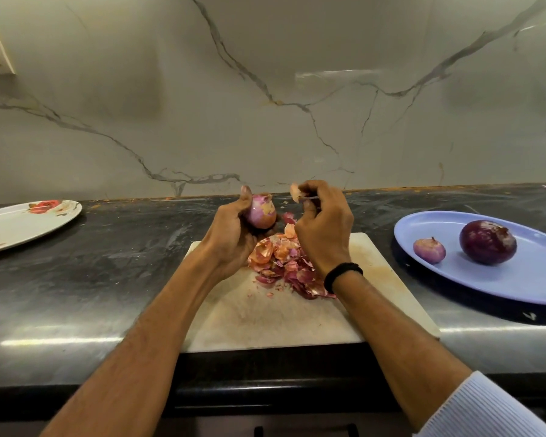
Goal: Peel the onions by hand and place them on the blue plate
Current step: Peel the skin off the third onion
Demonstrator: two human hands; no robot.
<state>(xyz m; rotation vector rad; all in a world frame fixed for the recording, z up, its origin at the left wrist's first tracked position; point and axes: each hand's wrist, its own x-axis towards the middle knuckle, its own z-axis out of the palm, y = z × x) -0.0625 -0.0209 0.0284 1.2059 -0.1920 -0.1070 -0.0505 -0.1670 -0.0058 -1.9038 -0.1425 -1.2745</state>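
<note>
— Pink-purple, the onion [261, 212] in the left hand [234, 234]?
— Yes, with a patch of tan skin clinging near its top. The fingers curl under and round it, the thumb stands up along its left side, and it is held in the air above the back edge of the cutting board [265, 316].
— And the right hand [323, 228]?
— Raised just beside it, not touching the onion. Its fingers are curled, and the fingertips pinch a pale orange scrap of skin [295, 192]. A black wristband [342, 274] sits on that wrist, and a light ribbed sleeve [486, 411] is pushed up the forearm.
— Where are the peelings?
— A heap of onion skins [278, 257], orange and red-purple, lies on the back half of the board, below both hands, with crumbs scattered toward the middle. The board is pale and stained, and lies at the front edge of the dark stone countertop [92, 279].
— The blue plate [517, 285]?
— Toward the right end of the countertop, apart from the board. Two peeled onions lie on it: a small pink onion [429, 250] on the plate's left part and a large dark purple onion [487, 241] near its middle, close but not touching.
— Anything else?
— A white flowered plate [19, 225] at the left end, and a veined marble wall [265, 89] behind.
</note>
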